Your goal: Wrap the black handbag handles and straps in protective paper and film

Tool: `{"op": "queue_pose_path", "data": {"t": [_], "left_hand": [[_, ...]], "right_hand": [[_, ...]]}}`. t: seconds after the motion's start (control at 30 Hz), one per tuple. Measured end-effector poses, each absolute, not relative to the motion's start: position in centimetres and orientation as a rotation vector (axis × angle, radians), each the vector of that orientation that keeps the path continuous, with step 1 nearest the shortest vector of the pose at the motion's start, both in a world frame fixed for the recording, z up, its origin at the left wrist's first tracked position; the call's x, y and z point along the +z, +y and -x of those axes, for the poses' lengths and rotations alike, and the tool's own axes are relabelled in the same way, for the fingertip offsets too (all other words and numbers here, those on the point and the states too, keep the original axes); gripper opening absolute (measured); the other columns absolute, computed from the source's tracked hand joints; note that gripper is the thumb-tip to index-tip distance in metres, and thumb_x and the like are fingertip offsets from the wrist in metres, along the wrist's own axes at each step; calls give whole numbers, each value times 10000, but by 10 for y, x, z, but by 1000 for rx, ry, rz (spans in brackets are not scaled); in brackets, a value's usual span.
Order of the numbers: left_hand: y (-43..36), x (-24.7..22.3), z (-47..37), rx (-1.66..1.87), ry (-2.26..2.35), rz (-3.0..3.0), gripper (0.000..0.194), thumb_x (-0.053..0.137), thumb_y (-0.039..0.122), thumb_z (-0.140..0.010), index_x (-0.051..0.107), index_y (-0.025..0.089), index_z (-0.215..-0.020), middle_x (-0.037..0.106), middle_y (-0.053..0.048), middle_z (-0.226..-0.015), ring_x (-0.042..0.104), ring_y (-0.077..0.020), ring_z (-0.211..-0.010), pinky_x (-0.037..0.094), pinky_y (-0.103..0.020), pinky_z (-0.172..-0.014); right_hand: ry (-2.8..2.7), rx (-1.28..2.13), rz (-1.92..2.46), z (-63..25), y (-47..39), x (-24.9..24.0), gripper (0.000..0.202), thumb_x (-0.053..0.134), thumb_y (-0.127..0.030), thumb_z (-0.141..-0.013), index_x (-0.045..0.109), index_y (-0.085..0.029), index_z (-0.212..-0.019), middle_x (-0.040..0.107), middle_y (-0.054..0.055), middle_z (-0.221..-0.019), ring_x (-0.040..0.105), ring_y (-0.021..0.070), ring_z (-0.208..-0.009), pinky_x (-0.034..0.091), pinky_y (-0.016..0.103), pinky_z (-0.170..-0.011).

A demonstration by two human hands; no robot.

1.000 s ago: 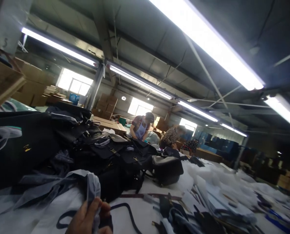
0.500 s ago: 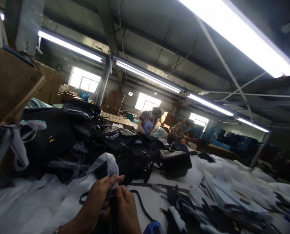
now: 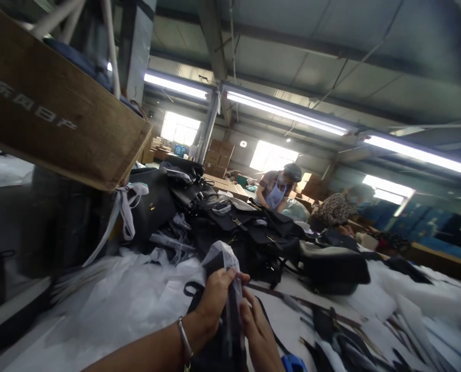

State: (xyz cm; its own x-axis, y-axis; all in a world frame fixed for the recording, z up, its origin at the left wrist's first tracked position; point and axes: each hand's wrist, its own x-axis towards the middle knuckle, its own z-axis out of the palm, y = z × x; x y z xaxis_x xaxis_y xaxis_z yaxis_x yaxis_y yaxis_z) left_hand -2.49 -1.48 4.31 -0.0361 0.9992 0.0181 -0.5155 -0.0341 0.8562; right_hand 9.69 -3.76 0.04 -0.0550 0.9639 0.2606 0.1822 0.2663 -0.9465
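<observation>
My left hand [image 3: 215, 297], with a metal bangle at the wrist, pinches a thin translucent white wrap [image 3: 225, 253] near its top. Under the wrap runs a dark strap [image 3: 230, 325], which hangs down between my hands. The fingers of my right hand [image 3: 256, 323] press on the wrapped strap from the right, a little lower. The strap's lower end meets dark material below, where the join is hard to make out. A black loop [image 3: 193, 289] shows just left of my left hand.
Black bags [image 3: 331, 266] are heaped behind my hands. White sheets [image 3: 129, 305] lie on the left, with loose straps and more white sheets on the right. A blue object [image 3: 292, 363] is at the bottom edge. A brown box [image 3: 60, 103] juts in upper left. Two people [image 3: 275, 191] work beyond.
The view has swung left, bringing more of the brown box in. The white wrap's loose loop has drawn in over the strap, and my right fingers are straighter along it.
</observation>
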Motion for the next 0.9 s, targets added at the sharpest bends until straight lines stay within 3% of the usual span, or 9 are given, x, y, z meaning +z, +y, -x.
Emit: {"op": "queue_pose_path", "data": {"t": [0.1, 0.23, 0.33, 0.47, 0.63, 0.8, 0.9], "left_hand": [[-20, 38, 18, 1445, 847, -773, 397, 574, 496, -846, 688, 124, -928, 707, -108, -909, 630, -178, -719, 485, -278, -665], [-24, 25, 7, 1520, 843, -698, 414, 641, 513, -795, 674, 112, -892, 695, -132, -962, 637, -210, -845, 477, -295, -788], [-28, 7, 5, 1530, 817, -643, 452, 698, 536, -737, 662, 115, -897, 686, -127, -944, 633, -226, -860, 471, -300, -801], [-30, -3, 22, 1267, 735, -588, 411, 672, 499, -761, 648, 134, -947, 670, -71, -831, 597, -160, -638, 450, -253, -608], [-15, 24, 50, 1159, 597, -436, 399, 528, 509, -885, 605, 117, -879, 658, -105, -806, 642, -210, -739, 502, -311, -700], [-7, 30, 36, 1339, 640, -302, 197, 469, 283, -947, 555, 121, -875, 535, -6, -644, 539, -108, -545, 481, -256, -643], [-13, 26, 20, 1477, 665, -365, 132, 493, 258, -939, 542, 136, -924, 500, 25, -646, 483, -78, -522, 437, -211, -593]], "right_hand": [[-1430, 990, 1152, -84, -35, 4, 528, 498, -638, -860, 628, -188, -1104, 693, 66, -876, 638, 218, -798, 492, 277, -697], [-1389, 978, 1183, -75, -33, -5, 469, 509, -599, -865, 622, -192, -1067, 686, 98, -1061, 625, 244, -1003, 479, 283, -842], [-1449, 992, 1155, -78, -29, -9, 461, 517, -588, -863, 634, -171, -1020, 696, 106, -1019, 641, 246, -969, 483, 286, -827], [-1420, 1051, 1104, -88, -29, -18, 442, 564, -604, -828, 645, -184, -937, 698, 71, -861, 636, 204, -747, 484, 262, -646], [-1465, 971, 1194, -96, -40, -35, 428, 567, -625, -817, 582, -208, -722, 525, -27, -527, 443, 128, -457, 335, 238, -451], [-1465, 1014, 1219, -89, -51, -38, 464, 537, -664, -813, 649, -215, -843, 524, -18, -480, 484, 162, -449, 356, 259, -459], [-1458, 1029, 1206, -84, -54, -35, 426, 560, -634, -819, 680, -228, -863, 566, 5, -507, 541, 191, -511, 413, 277, -511]]}}
